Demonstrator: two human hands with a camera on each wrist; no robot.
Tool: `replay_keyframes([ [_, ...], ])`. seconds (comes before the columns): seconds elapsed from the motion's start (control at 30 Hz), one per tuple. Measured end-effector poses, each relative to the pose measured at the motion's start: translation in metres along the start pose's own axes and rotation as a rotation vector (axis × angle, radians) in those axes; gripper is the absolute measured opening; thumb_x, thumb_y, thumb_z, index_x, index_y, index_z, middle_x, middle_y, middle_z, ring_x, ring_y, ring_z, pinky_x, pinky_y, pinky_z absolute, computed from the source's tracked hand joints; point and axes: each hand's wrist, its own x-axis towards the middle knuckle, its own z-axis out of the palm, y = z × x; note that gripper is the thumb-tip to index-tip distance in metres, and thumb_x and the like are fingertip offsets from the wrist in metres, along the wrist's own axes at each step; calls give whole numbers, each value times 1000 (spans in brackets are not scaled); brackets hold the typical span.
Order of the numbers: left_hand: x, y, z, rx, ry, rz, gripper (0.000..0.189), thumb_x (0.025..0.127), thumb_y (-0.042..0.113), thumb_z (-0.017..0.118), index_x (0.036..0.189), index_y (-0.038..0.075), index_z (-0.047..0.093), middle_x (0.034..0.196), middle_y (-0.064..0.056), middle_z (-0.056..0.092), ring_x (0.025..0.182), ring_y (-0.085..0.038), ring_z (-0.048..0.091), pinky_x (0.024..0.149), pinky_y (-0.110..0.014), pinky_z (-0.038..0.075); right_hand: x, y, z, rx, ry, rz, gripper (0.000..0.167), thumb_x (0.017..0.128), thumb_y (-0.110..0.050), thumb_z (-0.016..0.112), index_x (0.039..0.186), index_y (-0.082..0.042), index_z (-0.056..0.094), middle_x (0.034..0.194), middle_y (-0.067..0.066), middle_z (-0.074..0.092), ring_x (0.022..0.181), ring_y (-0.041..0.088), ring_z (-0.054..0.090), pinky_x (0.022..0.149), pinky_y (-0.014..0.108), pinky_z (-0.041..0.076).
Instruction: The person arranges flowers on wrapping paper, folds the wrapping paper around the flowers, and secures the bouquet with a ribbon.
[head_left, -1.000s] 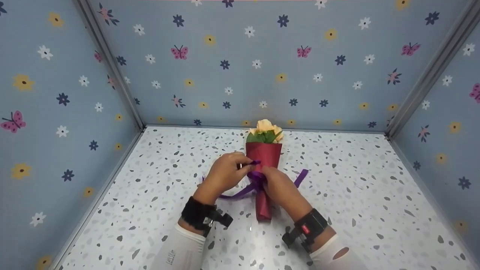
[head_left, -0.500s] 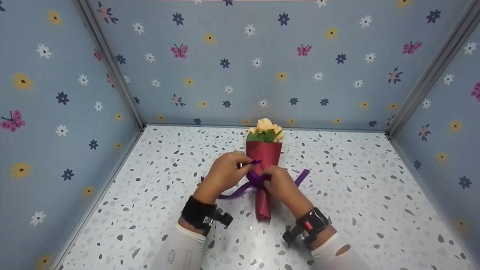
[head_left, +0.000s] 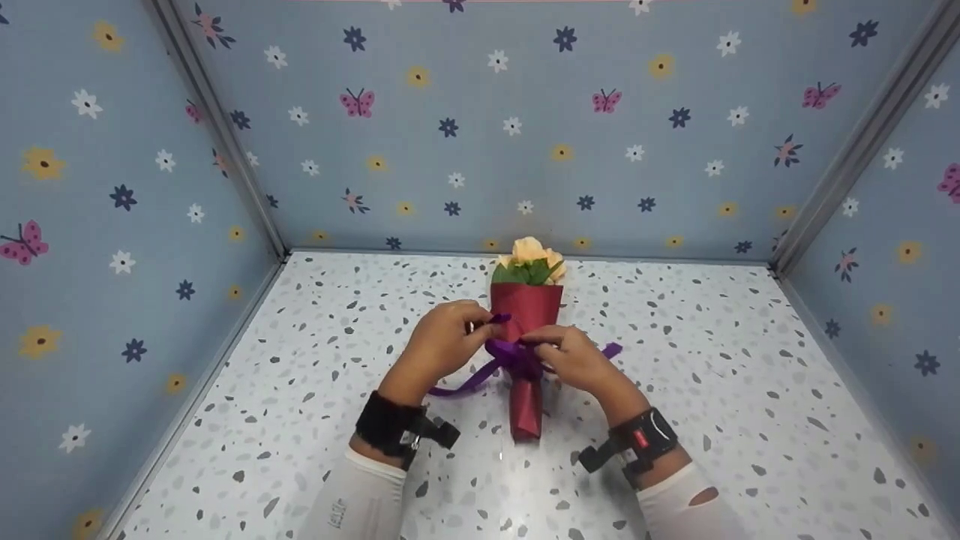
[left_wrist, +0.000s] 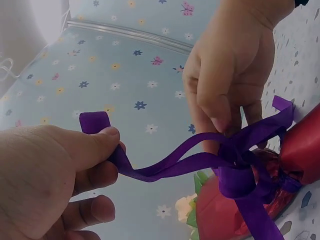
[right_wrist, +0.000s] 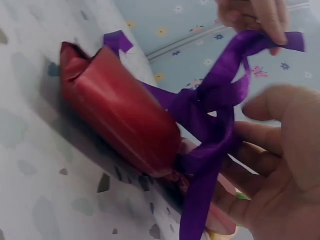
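A bouquet of peach flowers in red wrapping paper lies on the speckled table. Purple ribbon circles its narrow waist, knotted and looped at the front. My left hand pinches a folded length of that ribbon between thumb and forefinger, pulled out from the knot in the left wrist view. Over the knot is my right hand; its fairly straight fingers touch the ribbon loops, and the thumb stands apart from them in the right wrist view. The ribbon partly hides those fingertips.
One loose ribbon tail trails to the left on the speckled table, while another end pokes out beyond the right hand. Blue panels with printed flowers and butterflies enclose the back and both sides.
My right hand has shifted slightly right and its thumb has spread from the fingers, which have worked through the ribbon at the knot. The left hand keeps its pinch, moving a little left.
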Motion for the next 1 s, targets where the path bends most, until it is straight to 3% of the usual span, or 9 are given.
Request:
replay_keyframes([
  [0.1, 0, -4, -3, 23, -3, -37, 13, 105, 26, 82, 100, 14, 87, 102, 0, 80, 86, -21, 69, 77, -42, 56, 0, 1, -4, 14, 36, -43, 36, 106, 2, 62, 135, -5, 82, 139, 18, 78, 123, 34, 77, 101, 45, 67],
  [0.2, 0, -6, -5, 39, -16, -61, 15, 106, 27, 81, 97, 16, 85, 105, 0, 81, 87, -21, 70, 78, -42, 56, -1, 1, -7, -29, 95, -78, 27, 104, 5, 72, 125, -4, 86, 127, 16, 82, 117, 34, 80, 100, 44, 68],
  [0.37, 1, -10, -8, 67, -41, -94, 18, 107, 30, 80, 96, 15, 84, 107, -3, 82, 86, -21, 67, 76, -40, 53, -1, 2, -11, -58, 186, -44, 17, 103, -2, 81, 120, -5, 86, 114, 11, 86, 103, 27, 83, 91, 40, 68],
  [0.5, 1, -18, -10, 88, -75, -171, 20, 108, 30, 79, 95, 16, 83, 100, -1, 81, 79, -19, 65, 71, -38, 48, -1, 7, -18, -81, 204, -17, 17, 104, -5, 81, 121, -2, 84, 110, 12, 86, 100, 25, 82, 87, 38, 66],
  [0.7, -1, -37, -11, 112, -135, -291, 24, 108, 29, 77, 89, 15, 81, 84, 1, 74, 74, -19, 61, 69, -36, 46, -1, 19, -33, -155, 154, 68, 7, 106, -10, 79, 104, -8, 85, 97, 8, 83, 87, 17, 73, 78, 34, 59],
  [1.0, -7, -59, -8, 130, -270, -421, 21, 108, 27, 76, 95, 11, 80, 88, -2, 75, 77, -19, 64, 68, -34, 49, -6, 36, -56, -206, -7, 188, 9, 106, -11, 78, 101, -6, 83, 92, 12, 81, 77, 15, 70, 69, 29, 56],
])
